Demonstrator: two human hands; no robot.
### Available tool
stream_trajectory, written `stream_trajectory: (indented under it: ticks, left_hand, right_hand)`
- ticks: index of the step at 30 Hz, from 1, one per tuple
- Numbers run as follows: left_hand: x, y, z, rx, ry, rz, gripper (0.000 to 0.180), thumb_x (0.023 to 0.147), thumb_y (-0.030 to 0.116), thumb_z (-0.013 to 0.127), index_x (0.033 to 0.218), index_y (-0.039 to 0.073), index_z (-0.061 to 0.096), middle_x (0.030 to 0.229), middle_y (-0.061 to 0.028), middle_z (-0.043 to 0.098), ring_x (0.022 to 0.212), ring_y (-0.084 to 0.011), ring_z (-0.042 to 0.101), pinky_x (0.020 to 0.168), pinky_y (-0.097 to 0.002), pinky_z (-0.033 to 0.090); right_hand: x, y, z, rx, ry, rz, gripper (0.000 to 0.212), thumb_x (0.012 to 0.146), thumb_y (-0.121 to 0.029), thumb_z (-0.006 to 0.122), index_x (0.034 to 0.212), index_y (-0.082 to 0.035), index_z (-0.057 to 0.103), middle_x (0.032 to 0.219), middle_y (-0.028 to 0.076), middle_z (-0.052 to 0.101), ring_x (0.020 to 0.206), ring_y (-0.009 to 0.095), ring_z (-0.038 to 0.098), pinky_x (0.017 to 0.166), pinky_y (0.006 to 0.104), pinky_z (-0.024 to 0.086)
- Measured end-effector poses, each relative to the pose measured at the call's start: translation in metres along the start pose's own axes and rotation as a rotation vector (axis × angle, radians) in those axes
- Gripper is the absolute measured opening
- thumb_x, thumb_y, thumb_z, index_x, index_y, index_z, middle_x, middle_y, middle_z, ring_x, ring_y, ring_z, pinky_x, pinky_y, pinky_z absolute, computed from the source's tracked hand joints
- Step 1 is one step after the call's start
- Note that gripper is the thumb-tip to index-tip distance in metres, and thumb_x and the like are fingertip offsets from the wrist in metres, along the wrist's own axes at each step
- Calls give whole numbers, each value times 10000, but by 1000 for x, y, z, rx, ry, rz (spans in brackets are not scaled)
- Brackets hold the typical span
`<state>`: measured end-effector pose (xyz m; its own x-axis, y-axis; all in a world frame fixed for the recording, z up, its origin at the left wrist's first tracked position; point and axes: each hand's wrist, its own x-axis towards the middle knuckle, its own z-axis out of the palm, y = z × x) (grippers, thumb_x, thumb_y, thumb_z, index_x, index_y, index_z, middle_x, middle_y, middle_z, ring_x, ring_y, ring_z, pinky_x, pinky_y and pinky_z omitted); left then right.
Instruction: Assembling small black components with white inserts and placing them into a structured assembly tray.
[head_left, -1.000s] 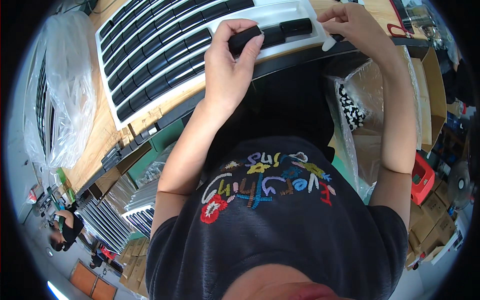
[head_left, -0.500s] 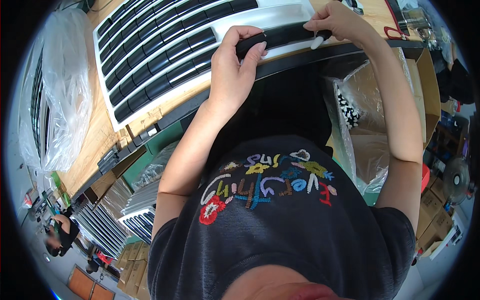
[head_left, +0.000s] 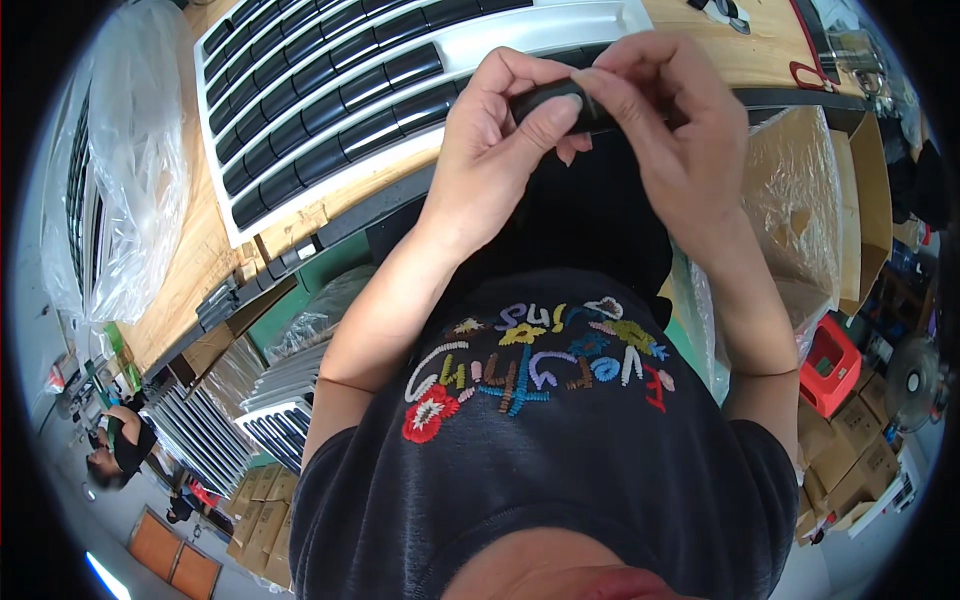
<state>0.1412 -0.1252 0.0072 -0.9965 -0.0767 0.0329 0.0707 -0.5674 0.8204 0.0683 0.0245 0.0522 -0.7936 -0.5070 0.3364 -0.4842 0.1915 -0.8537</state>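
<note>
A short glossy black curved piece (head_left: 552, 98) is gripped in my left hand (head_left: 495, 135), the thumb laid along its side. My right hand (head_left: 685, 125) is closed with thumb and finger pinched at the right end of the same piece. Both hands meet over the near edge of a white slotted tray (head_left: 500, 42). Rows of similar black pieces (head_left: 345, 85) fill most of the tray's curved grooves. One stretch of groove to the right shows bare white. Part of the front row is hidden behind my hands.
The tray lies on a wooden workbench (head_left: 770, 45) with red-handled scissors (head_left: 812, 75) at right. Clear plastic wrapping (head_left: 140, 150) covers another rack at left. A lined cardboard box (head_left: 865, 200) and a red stool (head_left: 832, 365) stand below right; stacked trays (head_left: 200, 440) are lower left.
My right hand has come leftward and toward me, joining my left hand at the black piece. The small black-and-white item it held at the tray edge no longer shows.
</note>
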Motion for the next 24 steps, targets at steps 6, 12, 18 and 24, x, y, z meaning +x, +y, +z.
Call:
stream_trajectory:
  ticks: [6,12,18,24]
  left_hand:
    - [-11,5,2,86,-6,-4,213,961,71,613,1152,16,539,1031,-73,619,801,-97,631,697,-207,497]
    - [-23,6,17,154,-76,-101,227,962,64,597,1165,7,513,1057,-69,593,828,-97,612,729,-212,494]
    - [-39,4,27,347,-78,-45,237,977,69,544,1187,6,457,1325,-108,434,994,-111,558,796,-233,516]
    - [-47,7,40,252,51,13,225,953,-46,528,1151,12,437,1037,-67,528,838,-119,550,759,-238,482]
  right_hand:
    - [-6,-10,-16,120,18,224,278,1059,-219,424,1078,-31,628,896,-5,597,662,39,493,595,166,356]
    - [5,-11,5,423,-19,502,284,1030,-237,434,1035,-25,624,928,59,648,810,108,582,754,252,454]
    - [-7,-22,22,677,-177,628,510,1074,-360,243,1058,-7,610,947,167,690,943,202,664,905,303,491]
    - [-7,-18,25,677,-228,555,536,1070,-396,245,1048,5,599,946,173,687,882,193,664,857,281,494]
